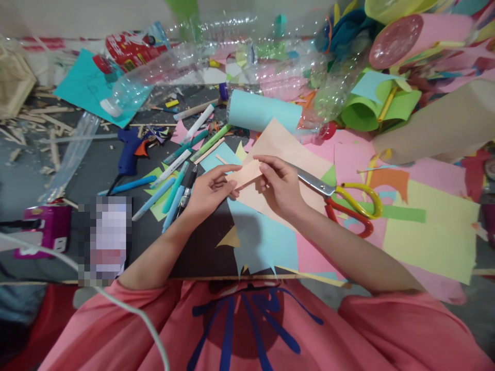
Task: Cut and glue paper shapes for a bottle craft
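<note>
Between my two hands is a small strip of peach paper (247, 174). My left hand (212, 189) pinches its left end between thumb and fingers. At its right end, my right hand (280, 185) grips the strip the same way. Beneath them lies a larger peach sheet (284, 149), over light blue paper (266, 242). Scissors with a yellow and a red handle (328, 189) rest just right of my right hand. Several markers (174, 167) are spread to the left of my left hand.
A blue glue gun (128, 152), a phone (110, 237) and a purple box (48, 232) are on the left. Clear plastic bottles (166, 67) and a blue paper-wrapped tube (263, 111) lie behind. Yellow paper (433, 242) is at right. A white cable (127, 306) crosses the lower left.
</note>
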The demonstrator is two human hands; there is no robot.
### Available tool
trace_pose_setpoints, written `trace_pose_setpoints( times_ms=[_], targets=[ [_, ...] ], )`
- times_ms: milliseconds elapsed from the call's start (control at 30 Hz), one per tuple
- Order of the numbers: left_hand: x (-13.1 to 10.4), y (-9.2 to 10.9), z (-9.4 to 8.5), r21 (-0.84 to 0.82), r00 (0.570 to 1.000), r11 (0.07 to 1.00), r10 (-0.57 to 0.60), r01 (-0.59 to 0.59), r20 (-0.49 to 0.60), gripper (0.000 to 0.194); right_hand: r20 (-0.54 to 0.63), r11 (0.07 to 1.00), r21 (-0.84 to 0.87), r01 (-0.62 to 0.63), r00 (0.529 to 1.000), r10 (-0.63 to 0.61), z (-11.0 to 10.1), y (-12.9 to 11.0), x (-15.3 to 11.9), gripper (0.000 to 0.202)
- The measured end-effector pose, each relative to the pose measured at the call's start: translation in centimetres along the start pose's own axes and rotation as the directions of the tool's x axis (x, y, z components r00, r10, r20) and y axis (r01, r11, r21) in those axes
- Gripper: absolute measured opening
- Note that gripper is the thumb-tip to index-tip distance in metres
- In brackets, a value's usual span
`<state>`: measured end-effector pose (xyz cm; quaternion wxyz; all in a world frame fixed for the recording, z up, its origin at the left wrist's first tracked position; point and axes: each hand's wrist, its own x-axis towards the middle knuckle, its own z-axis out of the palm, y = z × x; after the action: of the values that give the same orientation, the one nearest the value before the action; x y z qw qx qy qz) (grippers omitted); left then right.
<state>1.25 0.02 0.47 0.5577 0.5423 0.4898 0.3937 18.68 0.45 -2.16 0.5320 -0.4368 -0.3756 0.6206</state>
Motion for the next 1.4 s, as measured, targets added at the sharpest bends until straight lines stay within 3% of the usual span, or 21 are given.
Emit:
trace_pose_setpoints(
  times_ms=[567,1167,1400],
  targets=[
    [0.21,-0.22,-0.03,-0.092,0.999,0.996,0.020,-0.023,-0.034,0.026,-0.030,0.999,0.038,0.012,0.999,-0.011,0.29,-0.29,-0.03,0.025],
    [0.37,0.09,0.26,-0.220,0.996,0.972,-0.062,0.077,0.071,0.028,-0.047,0.999,0.021,0.032,0.998,-0.031,-0.08,-0.19,0.12,0.023],
    [0.59,-0.09,-0.05,-0.177,0.998,0.983,-0.046,0.052,0.040,0.022,-0.060,0.999,0.028,0.020,0.998,-0.019,-0.19,-0.50,0.21,0.028]
  ],
)
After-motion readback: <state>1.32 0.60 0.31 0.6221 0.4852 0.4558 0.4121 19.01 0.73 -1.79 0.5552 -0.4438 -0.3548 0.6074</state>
